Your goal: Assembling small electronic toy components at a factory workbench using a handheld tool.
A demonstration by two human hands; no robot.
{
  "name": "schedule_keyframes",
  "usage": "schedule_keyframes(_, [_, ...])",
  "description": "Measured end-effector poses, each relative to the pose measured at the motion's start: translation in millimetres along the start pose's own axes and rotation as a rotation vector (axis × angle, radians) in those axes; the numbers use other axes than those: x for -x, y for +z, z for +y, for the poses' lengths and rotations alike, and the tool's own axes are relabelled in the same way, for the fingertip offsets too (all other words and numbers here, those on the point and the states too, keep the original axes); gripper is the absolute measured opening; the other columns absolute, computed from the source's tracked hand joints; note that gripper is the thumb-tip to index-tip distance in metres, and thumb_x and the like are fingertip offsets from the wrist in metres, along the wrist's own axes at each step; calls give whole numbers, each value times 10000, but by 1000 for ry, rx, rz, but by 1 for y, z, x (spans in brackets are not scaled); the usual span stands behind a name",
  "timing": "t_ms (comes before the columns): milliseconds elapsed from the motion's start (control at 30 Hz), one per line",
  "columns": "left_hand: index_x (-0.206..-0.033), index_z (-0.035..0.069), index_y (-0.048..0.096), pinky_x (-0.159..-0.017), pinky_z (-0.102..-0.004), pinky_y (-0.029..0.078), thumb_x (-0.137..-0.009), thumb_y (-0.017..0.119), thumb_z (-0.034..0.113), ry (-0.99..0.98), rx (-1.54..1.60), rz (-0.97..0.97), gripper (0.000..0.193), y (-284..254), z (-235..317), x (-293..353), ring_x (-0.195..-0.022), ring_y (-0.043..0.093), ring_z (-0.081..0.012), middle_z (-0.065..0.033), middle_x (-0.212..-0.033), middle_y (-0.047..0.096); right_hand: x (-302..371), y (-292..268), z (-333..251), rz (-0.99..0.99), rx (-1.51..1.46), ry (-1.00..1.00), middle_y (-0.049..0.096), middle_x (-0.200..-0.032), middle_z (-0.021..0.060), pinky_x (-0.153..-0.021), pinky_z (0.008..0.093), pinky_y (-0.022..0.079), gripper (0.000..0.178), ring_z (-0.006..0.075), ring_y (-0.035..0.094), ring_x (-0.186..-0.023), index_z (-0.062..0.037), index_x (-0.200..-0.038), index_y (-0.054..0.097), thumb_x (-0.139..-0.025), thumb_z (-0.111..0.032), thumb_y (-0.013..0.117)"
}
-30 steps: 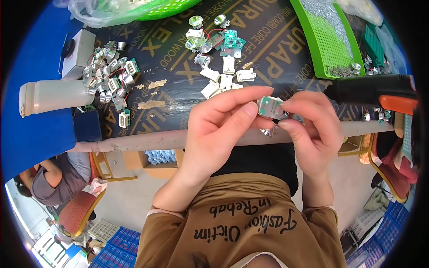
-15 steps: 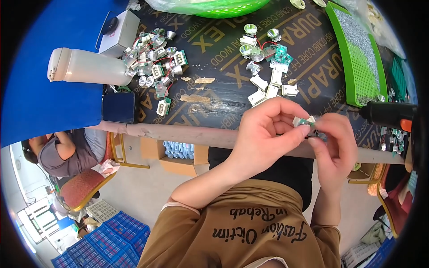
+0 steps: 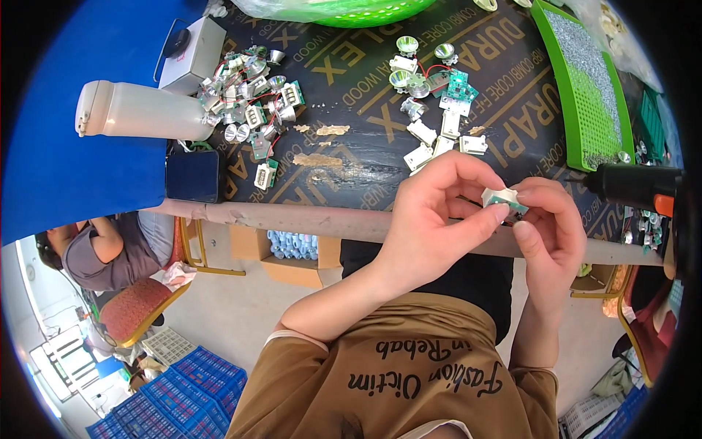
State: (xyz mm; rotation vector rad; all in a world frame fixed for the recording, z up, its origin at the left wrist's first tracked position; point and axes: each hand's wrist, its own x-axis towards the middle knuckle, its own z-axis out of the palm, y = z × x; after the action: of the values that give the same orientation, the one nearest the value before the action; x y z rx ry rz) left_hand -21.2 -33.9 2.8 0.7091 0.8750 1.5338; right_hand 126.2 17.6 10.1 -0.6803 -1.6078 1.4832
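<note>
Near the table's front edge, my left hand (image 3: 437,223) pinches a small white plastic housing with a green circuit board (image 3: 500,196) between thumb and fingers. My right hand (image 3: 553,228) grips the same piece from its right end, index finger and thumb close around it. Fingers hide part of the board's lower side. Just beyond the left hand lie several white housings (image 3: 422,132), then green circuit boards (image 3: 458,88) and shiny reflector cups (image 3: 407,46) joined by red wires.
At the left lie a heap of wired lamp assemblies (image 3: 252,91), a whitish bottle (image 3: 146,110), a dark phone (image 3: 194,176) and a white box (image 3: 196,55). Rightward are a green tray of small metal pieces (image 3: 594,95) and a black power tool (image 3: 632,186). A seated person (image 3: 110,252) is at far left.
The housing with its circuit board has turned slightly in my fingers and shows more of its white side. My right thumb and fingers have shifted a little. Elsewhere the table looks the same.
</note>
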Motion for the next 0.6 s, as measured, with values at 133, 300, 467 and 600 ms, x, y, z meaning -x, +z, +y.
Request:
schedule_keyframes(133, [-973,-6,480,-749,-250,467,-754,603,-59,50,-146,-35,257,0,0,1,-850,569,-134,-84,-923,558,0,-3,1,7,-16,11,498,-957,91,-732,220,401,188,124,493,-830,43,-952,537,-764,42,548])
schedule_keyframes(300, [-1017,11,453,-722,-234,459,-727,643,-45,53,-344,-42,352,1,6,6,-841,572,-130,-76,-907,567,-2,-9,-7,-68,-22,135,502,-935,77,-727,219,404,191,116,490,-812,50,-943,552,-752,47,550])
schedule_keyframes(467, [-1057,34,416,-692,-230,461,-716,660,-39,-107,-315,-42,425,-3,10,9,-831,574,-129,-77,-887,579,-1,-11,-15,-165,55,184,505,-938,76,-715,223,437,233,118,513,-806,60,-967,560,-734,66,558])
schedule_keyframes(600, [-1053,41,406,-655,-212,463,-723,631,-60,-83,20,6,412,-2,1,7,-762,569,-104,-67,-852,571,0,-6,-8,-115,-56,191,515,-938,85,-756,238,458,254,144,545,-883,64,-977,560,-726,99,543])
